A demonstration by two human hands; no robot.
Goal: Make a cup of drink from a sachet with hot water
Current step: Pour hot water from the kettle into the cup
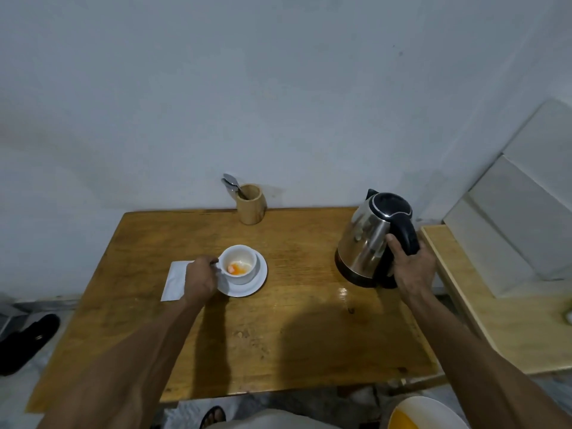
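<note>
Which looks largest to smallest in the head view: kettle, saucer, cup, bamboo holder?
1. Kettle, clearly largest.
2. Saucer.
3. Cup and bamboo holder look about alike; the holder stands farther from the camera, so I leave them unranked.

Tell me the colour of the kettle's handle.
Black, on the kettle's handle, gripped by the right hand; head view.

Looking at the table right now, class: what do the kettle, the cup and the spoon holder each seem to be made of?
Kettle: polished metal body, likely stainless steel, mirror-like reflections; lid, handle and base look like black plastic.
Cup: glossy white, probably ceramic, matching its saucer.
Spoon holder: pale matte tan cylinder, looks like bamboo or wood.
</note>
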